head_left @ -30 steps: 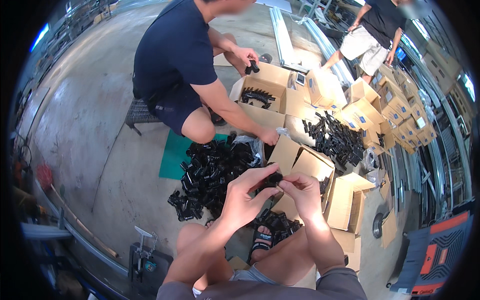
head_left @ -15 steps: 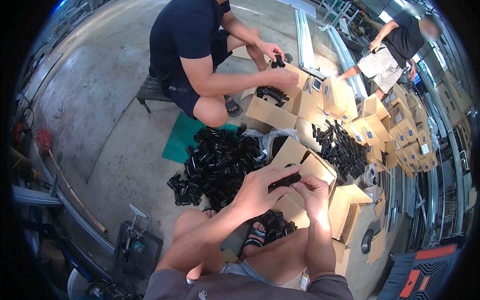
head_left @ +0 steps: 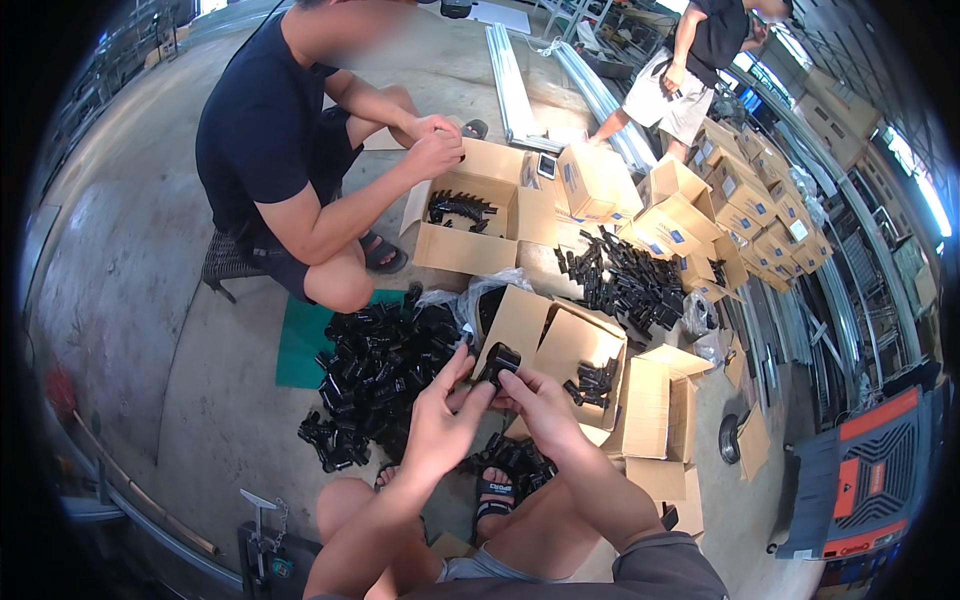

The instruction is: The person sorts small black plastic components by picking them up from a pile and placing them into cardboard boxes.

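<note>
Near the middle of the frame, the left hand and the right hand pinch one small black plastic part between their fingertips. Fingers hide its lower half, so its shape is hard to tell. Behind it sits an open cardboard box with a few parts inside. Left of it lies a pile of black parts on the floor, too jumbled to count.

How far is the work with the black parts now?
Done: a few black pieces lie in the open box ahead. In hand: left hand and right hand hold one black part together. Left: a big pile of black parts remains on the floor.
</note>
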